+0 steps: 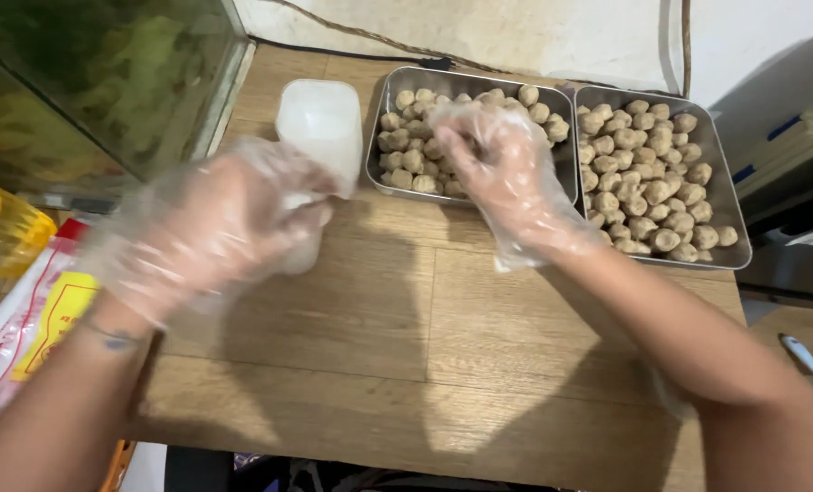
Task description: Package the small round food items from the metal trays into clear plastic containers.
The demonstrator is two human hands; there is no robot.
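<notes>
Both hands wear loose clear plastic gloves. The left hand (233, 228) is wrapped around the lower part of a white tub (320, 128), fingers closed on it, so the tub stands tilted on the table (425, 337) just left of the near tray (384, 137). The tub is translucent white plastic with rounded corners; its mouth faces the camera and looks pale inside, and what it holds cannot be told. The right hand (498, 169) reaches down into the near tray, fingers curled in among the balls (411, 155); the glove blurs the fingertips, so whether they pinch a ball or just rest on the heap cannot be told. The balls are small, round and light brown, and they fill the steel tray nearly to its rim. A second tray (730, 210) of the same kind sits touching it on the right, also heaped with the same balls (648, 182). Both trays lie at the far edge of the wooden table, against a pale wall (516, 36), with a dark cable (352, 53) running along behind them. To the far left stands a glass tank (106, 82) with green inside. Below it, at the left edge, lie a yellow bottle (1, 237) and a clear packet (33, 319) with red and yellow print, which sits under the left forearm. A white handle (812, 364) pokes in at the right edge.
</notes>
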